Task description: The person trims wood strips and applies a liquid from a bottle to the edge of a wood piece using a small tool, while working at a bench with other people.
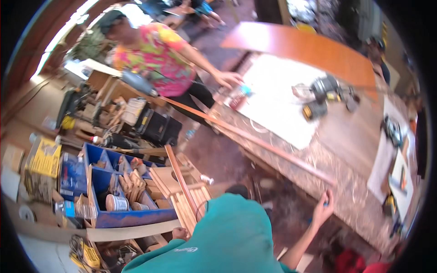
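Note:
My right hand (322,208) is raised with its fingers curled, just below the near end of a long thin wooden strip (255,139). The strip lies slanted along the edge of a stone-topped workbench (346,195). A speck of blue shows at my fingertips; whether I hold anything is unclear. Only a small part of my left hand (179,233) shows beside my teal shirt, next to a stack of wooden slats (189,202). A co-worker in a bright patterned shirt rests a hand (230,79) on the far end of the bench, near a plastic bottle (239,94).
On the bench lie a white board (277,104), a brown board (314,50), power tools (325,95) and papers (387,168). On the floor to the left stand a blue compartment box (123,218) with small parts, cartons (43,166) and machines (154,127).

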